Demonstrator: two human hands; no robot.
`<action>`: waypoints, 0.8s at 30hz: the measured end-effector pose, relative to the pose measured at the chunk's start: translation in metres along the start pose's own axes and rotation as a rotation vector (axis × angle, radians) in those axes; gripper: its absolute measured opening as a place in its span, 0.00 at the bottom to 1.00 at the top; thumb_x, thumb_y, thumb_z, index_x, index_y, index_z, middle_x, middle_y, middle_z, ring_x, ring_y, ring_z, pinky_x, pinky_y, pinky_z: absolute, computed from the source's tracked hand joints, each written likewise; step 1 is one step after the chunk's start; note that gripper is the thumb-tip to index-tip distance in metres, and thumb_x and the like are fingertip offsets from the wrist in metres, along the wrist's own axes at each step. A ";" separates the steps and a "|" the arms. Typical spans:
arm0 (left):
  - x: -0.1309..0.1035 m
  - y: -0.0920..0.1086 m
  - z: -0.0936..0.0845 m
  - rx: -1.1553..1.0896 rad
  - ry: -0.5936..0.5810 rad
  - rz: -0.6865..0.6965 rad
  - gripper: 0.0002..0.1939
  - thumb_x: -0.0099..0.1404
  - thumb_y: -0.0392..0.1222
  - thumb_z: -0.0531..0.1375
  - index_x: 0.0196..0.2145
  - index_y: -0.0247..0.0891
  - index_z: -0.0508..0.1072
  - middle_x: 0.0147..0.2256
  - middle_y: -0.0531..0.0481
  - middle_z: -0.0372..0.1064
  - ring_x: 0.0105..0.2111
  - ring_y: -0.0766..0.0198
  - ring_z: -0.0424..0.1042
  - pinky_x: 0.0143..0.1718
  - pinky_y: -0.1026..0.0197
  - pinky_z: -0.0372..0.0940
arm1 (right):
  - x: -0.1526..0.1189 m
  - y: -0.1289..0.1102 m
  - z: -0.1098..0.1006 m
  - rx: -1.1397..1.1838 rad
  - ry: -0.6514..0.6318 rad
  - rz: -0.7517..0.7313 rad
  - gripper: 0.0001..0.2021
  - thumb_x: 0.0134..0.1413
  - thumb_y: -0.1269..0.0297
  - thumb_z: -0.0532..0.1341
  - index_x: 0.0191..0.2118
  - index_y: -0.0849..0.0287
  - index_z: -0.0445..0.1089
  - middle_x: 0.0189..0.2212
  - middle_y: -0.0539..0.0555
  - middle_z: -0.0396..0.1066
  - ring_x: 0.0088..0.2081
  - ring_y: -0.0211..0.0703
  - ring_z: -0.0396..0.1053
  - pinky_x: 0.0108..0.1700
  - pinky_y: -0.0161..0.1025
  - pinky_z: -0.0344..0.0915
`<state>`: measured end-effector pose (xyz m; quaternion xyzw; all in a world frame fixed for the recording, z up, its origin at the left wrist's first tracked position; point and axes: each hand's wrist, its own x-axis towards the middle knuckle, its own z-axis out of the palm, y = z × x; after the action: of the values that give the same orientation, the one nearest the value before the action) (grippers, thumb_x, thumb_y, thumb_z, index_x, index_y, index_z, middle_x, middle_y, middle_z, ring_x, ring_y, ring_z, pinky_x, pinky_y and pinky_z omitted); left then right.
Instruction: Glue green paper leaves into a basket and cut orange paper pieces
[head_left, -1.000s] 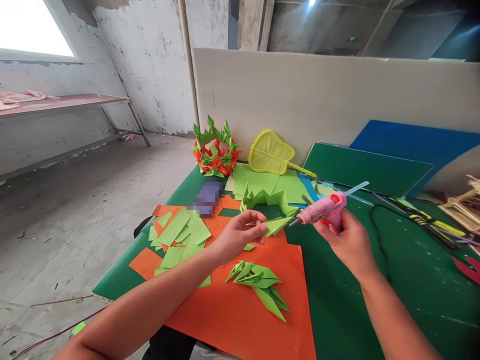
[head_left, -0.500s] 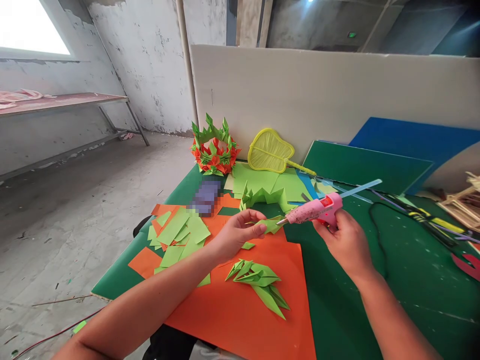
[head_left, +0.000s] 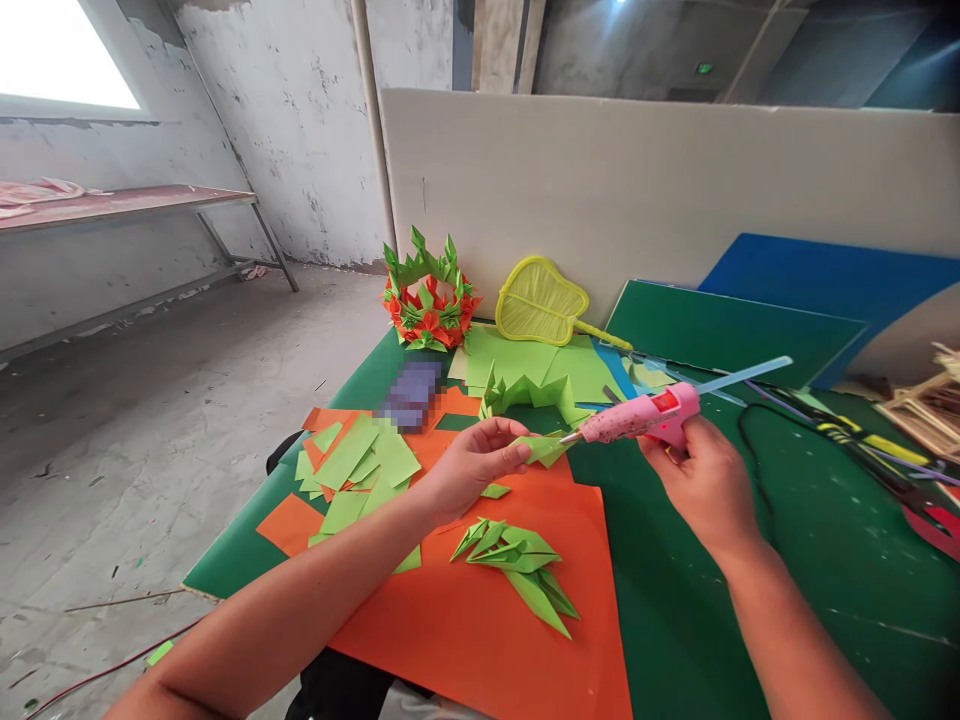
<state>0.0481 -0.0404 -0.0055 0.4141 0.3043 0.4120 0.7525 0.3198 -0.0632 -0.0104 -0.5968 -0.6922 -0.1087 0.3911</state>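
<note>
A: What do the 2 hands have hold of?

B: The left hand has thumb and fingers pinched together on a green paper piece. The right hand is curled round a pink glue gun.

A: Where's the green paper piece?

B: Over the orange sheet, near the green paper ring. The nozzle is right at it; I can't tell if they touch.

A: What else is around?

B: Folded green pieces lie on the sheet, and behind, an orange-and-green crown stands beside a yellow fan.
</note>
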 end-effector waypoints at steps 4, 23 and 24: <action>0.001 0.000 0.000 -0.011 0.003 -0.007 0.16 0.50 0.40 0.72 0.34 0.35 0.72 0.33 0.53 0.70 0.30 0.73 0.68 0.36 0.67 0.63 | 0.001 0.000 -0.001 -0.015 0.015 0.004 0.10 0.55 0.57 0.57 0.28 0.55 0.59 0.22 0.50 0.61 0.23 0.42 0.59 0.24 0.38 0.52; 0.002 -0.001 -0.003 -0.047 0.008 -0.016 0.16 0.49 0.40 0.72 0.34 0.35 0.73 0.31 0.54 0.70 0.29 0.74 0.68 0.36 0.68 0.63 | 0.001 0.022 0.001 -0.110 0.056 -0.067 0.09 0.56 0.57 0.58 0.30 0.55 0.61 0.25 0.52 0.64 0.27 0.45 0.65 0.27 0.38 0.57; 0.002 -0.001 -0.003 -0.050 0.009 -0.014 0.16 0.49 0.40 0.72 0.34 0.35 0.74 0.31 0.54 0.70 0.29 0.74 0.68 0.36 0.68 0.63 | 0.001 0.022 0.001 -0.113 0.052 -0.064 0.09 0.56 0.57 0.58 0.30 0.56 0.61 0.25 0.52 0.64 0.27 0.45 0.65 0.27 0.38 0.57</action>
<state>0.0473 -0.0377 -0.0081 0.3912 0.3002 0.4159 0.7641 0.3399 -0.0564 -0.0174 -0.5925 -0.6932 -0.1756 0.3709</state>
